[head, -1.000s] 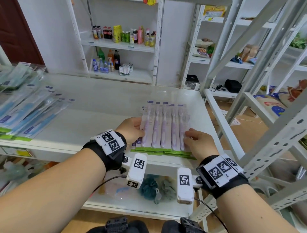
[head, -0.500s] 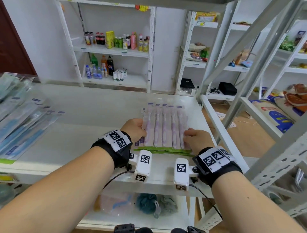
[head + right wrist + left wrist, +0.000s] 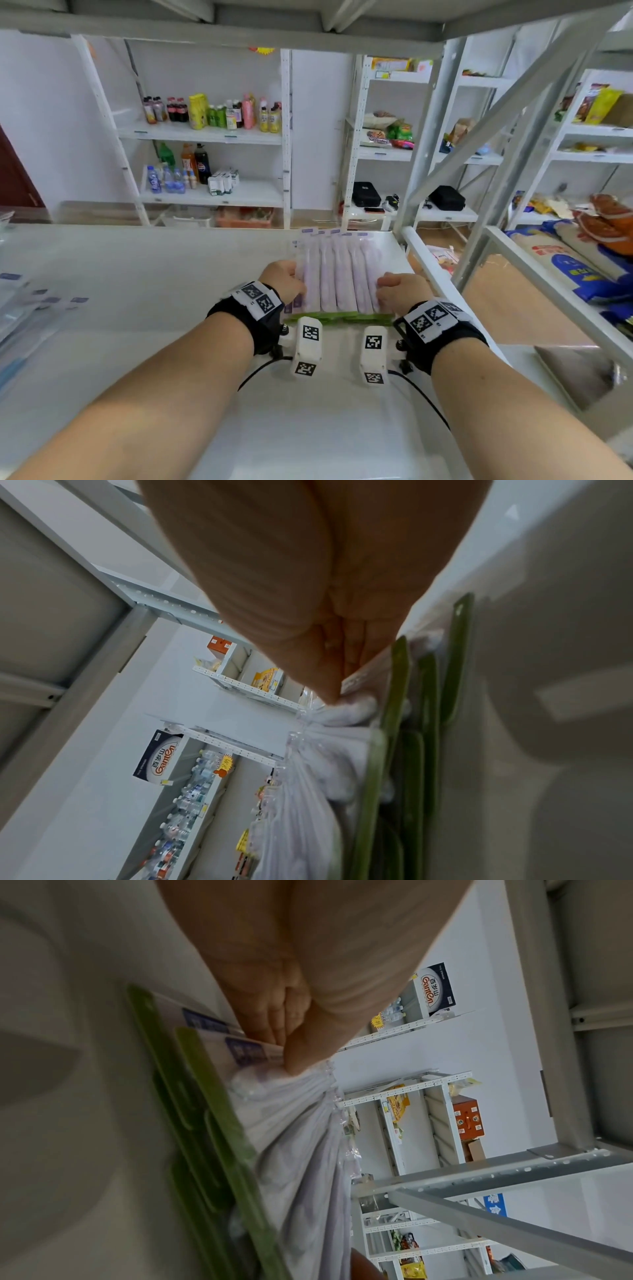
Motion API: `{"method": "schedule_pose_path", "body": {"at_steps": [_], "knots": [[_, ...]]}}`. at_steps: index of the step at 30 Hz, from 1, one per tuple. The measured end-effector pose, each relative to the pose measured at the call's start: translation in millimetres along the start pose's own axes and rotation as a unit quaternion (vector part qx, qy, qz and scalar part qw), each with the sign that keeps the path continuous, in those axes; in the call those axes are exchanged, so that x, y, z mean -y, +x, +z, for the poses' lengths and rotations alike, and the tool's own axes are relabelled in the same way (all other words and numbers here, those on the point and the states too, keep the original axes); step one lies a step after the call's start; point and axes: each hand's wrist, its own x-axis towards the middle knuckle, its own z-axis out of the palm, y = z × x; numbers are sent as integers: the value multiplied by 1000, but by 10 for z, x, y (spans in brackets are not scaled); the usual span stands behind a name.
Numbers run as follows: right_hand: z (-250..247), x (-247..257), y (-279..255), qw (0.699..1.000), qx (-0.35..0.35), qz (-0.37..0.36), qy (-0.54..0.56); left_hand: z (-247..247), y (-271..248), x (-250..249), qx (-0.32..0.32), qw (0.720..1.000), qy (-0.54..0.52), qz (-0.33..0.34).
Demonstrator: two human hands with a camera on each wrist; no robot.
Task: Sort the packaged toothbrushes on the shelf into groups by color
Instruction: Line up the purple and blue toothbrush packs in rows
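Two hands on one fanned stack of purple packaged toothbrushes (image 3: 337,274), lying at the far right of the white shelf (image 3: 171,274). Left hand (image 3: 283,279) pinching its left edge, right hand (image 3: 402,291) its right edge, thumbs on top. Blue packs (image 3: 30,318) well apart, far left.

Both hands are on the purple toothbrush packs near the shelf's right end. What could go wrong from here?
1. The purple packs overlap loosely, and the left hand and right hand grip only the outer ones, so the middle packs could slip or fan out.
2. The group lies near the shelf's right edge; a push that way might drop packs off it.
3. The blue packs at far left look unevenly spread and may need tidying.
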Motion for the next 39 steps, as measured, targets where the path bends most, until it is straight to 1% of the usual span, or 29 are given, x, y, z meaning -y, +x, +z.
{"method": "schedule_pose_path", "body": {"at_steps": [5, 9, 11, 12, 15, 22, 27, 30, 32, 36, 39], "knots": [[-16, 134, 171, 1000, 8, 12, -17, 11, 214, -63, -6, 1000, -11, 7], [12, 195, 259, 999, 0, 11, -30, -8, 370, -58, -3, 1000, -24, -2], [28, 203, 287, 999, 16, 11, -41, -18, 432, -55, -6, 1000, -18, -5], [27, 205, 307, 999, 13, 7, -51, -20, 457, -51, -7, 1000, -12, -8], [17, 215, 373, 998, 4, 6, -60, -15, 494, -40, -1, 1000, 4, -18], [-7, 241, 370, 998, -2, -5, -57, -21, 501, -72, -6, 1000, 19, -18], [-43, 328, 207, 995, -3, -66, -78, -67, 375, -95, -20, 1000, -1, -20], [-29, 393, 51, 993, 6, -102, -64, -107, 226, -134, -20, 999, -26, -17], [13, 434, -73, 990, 20, -123, -62, -130, 115, -138, -22, 999, -34, -18], [191, 496, -356, 987, 64, -147, -19, -209, -165, -32, -43, 997, -57, -36], [383, 554, -574, 979, 100, -172, -37, -354, -414, 135, -67, 995, -60, -47]]}}
